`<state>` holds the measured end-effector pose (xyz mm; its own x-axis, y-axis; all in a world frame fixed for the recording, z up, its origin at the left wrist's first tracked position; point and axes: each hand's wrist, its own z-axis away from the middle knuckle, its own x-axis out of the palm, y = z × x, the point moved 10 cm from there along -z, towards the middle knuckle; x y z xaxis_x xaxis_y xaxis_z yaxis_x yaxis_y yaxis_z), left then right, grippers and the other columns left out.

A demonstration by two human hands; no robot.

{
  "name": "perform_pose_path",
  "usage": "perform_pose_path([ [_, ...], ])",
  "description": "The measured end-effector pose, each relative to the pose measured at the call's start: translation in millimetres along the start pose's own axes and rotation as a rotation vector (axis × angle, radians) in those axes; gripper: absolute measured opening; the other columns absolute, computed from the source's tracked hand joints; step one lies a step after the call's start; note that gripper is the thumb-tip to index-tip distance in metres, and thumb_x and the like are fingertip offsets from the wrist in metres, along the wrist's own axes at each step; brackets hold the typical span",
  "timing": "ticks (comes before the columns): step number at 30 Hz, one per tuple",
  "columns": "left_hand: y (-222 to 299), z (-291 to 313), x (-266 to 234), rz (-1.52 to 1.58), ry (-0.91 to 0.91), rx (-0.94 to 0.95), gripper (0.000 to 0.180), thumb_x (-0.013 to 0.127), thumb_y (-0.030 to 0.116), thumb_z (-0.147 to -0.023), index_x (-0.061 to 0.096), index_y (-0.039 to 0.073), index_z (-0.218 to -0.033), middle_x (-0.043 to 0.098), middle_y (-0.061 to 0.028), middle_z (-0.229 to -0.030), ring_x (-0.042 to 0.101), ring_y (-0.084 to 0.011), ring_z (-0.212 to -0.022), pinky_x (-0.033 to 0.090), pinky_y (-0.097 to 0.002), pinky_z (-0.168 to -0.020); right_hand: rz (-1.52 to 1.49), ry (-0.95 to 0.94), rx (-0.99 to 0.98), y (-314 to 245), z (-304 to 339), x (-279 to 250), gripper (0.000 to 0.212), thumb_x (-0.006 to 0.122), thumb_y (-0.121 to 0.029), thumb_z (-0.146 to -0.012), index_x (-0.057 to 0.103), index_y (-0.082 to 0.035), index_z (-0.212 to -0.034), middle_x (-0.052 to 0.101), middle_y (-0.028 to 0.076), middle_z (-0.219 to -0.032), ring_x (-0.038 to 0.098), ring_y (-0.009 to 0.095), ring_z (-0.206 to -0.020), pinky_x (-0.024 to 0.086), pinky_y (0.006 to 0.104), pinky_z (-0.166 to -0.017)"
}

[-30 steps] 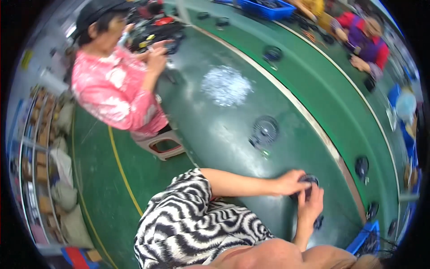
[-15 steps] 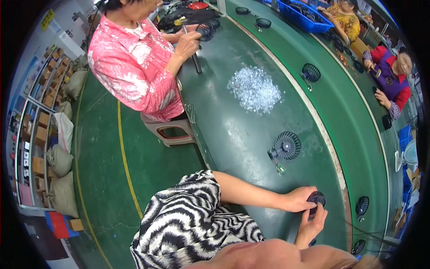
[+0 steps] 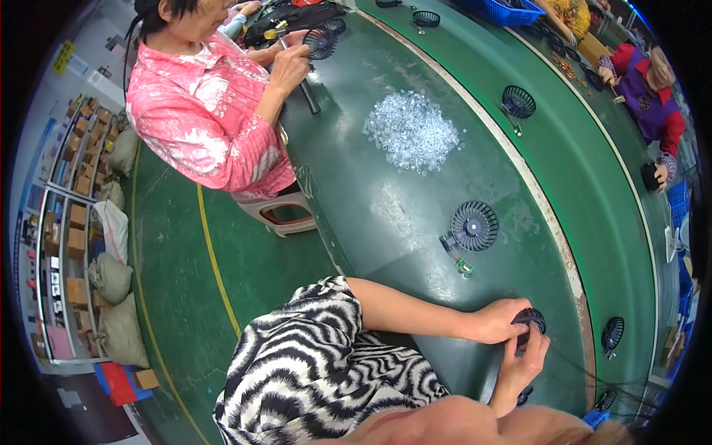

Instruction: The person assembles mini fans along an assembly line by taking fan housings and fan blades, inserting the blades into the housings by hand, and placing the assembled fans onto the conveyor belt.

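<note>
My left hand (image 3: 501, 321) is closed on the side of a small black fan (image 3: 531, 317) with a ribbed round cage, held over the table near its right edge. From the near side, my right hand (image 3: 525, 362) reaches up to the same fan, its fingers bent and pressed against it. The fingers hide most of the fan's lower part. Beyond my left forearm, another black fan (image 3: 475, 227) lies on the green table (image 3: 371, 256), with a small green circuit board (image 3: 464, 268) attached. A dark object (image 3: 523, 395) by my right wrist is mostly hidden.
A pile of small clear plastic pieces (image 3: 414, 132) lies farther up the table. To the right runs a green conveyor belt (image 3: 571, 163) carrying several fans, including one (image 3: 612, 335) near my hands. A co-worker in pink (image 3: 200, 126) sits at far left, holding a fan and a tool.
The view has shifted a little, so the table and its things sit higher. Both my hands stay on the fan; the right fingers have moved slightly over it.
</note>
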<state>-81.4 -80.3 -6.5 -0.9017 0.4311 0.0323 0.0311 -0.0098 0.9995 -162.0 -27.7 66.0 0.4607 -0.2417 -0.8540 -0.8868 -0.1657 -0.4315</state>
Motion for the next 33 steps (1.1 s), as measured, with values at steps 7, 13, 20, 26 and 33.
perform_pose_path([
  [7,7,-13,-28,-0.147,0.067,0.043,0.029,0.067,0.016,-0.079,0.06,-0.002,-0.1,0.064,-0.0214,-0.092,0.064,-0.0324,-0.085,0.051,-0.0395,-0.076,0.029,0.182,-0.028,-5,-12,-36,0.039,0.072,-0.002,-0.077,0.061,-0.001,-0.114,0.062,0.015,-0.11,0.058,0.031,-0.104,0.046,0.0383,-0.092],
  [13,-1,-15,-17,0.126,-0.079,-0.134,0.034,0.068,0.017,-0.083,0.058,-0.004,-0.107,0.064,-0.0087,-0.093,0.06,-0.0129,-0.084,0.05,-0.029,-0.079,-0.189,0.019,0.101,39,-36,-35,0.051,0.079,-0.015,-0.071,0.061,-0.002,-0.117,0.064,0.01,-0.109,0.059,0.024,-0.102,0.047,0.0325,-0.083],
  [20,3,-7,13,0.279,-0.266,-0.14,0.033,0.069,0.011,-0.086,0.056,-0.002,-0.113,0.062,-0.0031,-0.101,0.056,-0.0084,-0.091,0.047,-0.0238,-0.083,-0.769,-0.278,0.53,74,2,14,0.038,0.077,-0.009,-0.076,0.063,0.001,-0.11,0.066,0.001,-0.09,0.056,0.008,-0.078,0.047,0.0244,-0.072],
  [26,-2,-4,10,0.253,-0.253,-0.167,0.031,0.067,0.012,-0.087,0.056,-0.002,-0.112,0.062,-0.0028,-0.1,0.056,-0.0079,-0.09,0.047,-0.0238,-0.081,-0.778,-0.285,0.526,66,6,15,0.04,0.076,-0.011,-0.078,0.062,0.001,-0.113,0.066,0.001,-0.088,0.055,0.008,-0.077,0.047,0.0247,-0.069],
  [33,11,-7,2,0.024,-0.246,-0.091,0.028,0.066,0.012,-0.087,0.057,-0.002,-0.109,0.063,-0.0034,-0.095,0.056,-0.0077,-0.084,0.048,-0.0236,-0.076,-0.748,-0.234,0.502,66,4,19,0.036,0.076,-0.013,-0.079,0.061,0.004,-0.108,0.065,0.004,-0.086,0.056,0.009,-0.075,0.047,0.0261,-0.068],
])
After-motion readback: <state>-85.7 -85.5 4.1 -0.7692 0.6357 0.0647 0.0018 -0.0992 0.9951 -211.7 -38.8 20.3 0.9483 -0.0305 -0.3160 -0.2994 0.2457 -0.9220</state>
